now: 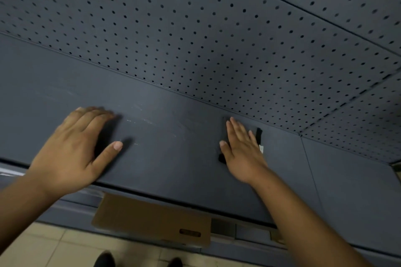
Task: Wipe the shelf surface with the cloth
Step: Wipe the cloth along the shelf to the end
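A dark blue-grey shelf (pixel 165 136) runs across the view, with faint white scuff marks near its middle. My left hand (pixel 76 147) lies flat on the shelf at the left, fingers together, thumb spread, nothing under it. My right hand (pixel 240 147) presses flat on a dark cloth (pixel 222 134) lying on the shelf right of centre. The cloth is mostly hidden under the palm; its dark edge shows left of the fingers, and a black loop and a small white tag (pixel 261 148) stick out on the right.
A perforated dark panel (pixel 217 34) rises behind the shelf. Below the shelf's front edge a flat brown cardboard piece (pixel 152 221) rests on a lower shelf. Beige floor tiles (pixel 43 249) and the tips of two dark shoes (pixel 104 259) show at the bottom.
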Motion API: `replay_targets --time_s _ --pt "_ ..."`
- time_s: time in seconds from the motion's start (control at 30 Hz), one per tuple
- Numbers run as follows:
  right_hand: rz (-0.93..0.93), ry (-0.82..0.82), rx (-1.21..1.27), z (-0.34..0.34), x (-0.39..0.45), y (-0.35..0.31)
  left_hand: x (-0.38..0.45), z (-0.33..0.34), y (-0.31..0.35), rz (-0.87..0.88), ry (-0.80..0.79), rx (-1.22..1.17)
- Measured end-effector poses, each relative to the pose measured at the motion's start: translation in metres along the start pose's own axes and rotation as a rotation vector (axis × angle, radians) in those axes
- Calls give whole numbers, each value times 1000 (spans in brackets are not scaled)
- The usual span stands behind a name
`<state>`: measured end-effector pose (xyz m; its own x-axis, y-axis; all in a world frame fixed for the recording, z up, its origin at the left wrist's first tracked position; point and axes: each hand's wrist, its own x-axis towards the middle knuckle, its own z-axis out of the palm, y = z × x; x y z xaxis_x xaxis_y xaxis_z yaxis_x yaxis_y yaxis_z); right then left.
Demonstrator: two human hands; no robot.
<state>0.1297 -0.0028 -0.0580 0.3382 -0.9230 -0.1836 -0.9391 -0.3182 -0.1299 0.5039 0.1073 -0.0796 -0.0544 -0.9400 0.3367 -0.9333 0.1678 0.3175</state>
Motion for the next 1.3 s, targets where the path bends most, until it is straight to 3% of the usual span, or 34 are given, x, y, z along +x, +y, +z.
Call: replay_targets --time_s 0.3,0.8,1.07,1.3 --pt "-3 -4 -28 -6 34 1 -2 -8 10 -17 0 17" --pt "-44 -50 -38 17 -104 -47 -3 -8 -2 18 19 -26" --pt "-11 -20 -9 11 -34 -43 -8 -13 -69 15 83 24" --pt "-4 -6 -30 3 36 -39 -9 -17 -59 -28 82 26"
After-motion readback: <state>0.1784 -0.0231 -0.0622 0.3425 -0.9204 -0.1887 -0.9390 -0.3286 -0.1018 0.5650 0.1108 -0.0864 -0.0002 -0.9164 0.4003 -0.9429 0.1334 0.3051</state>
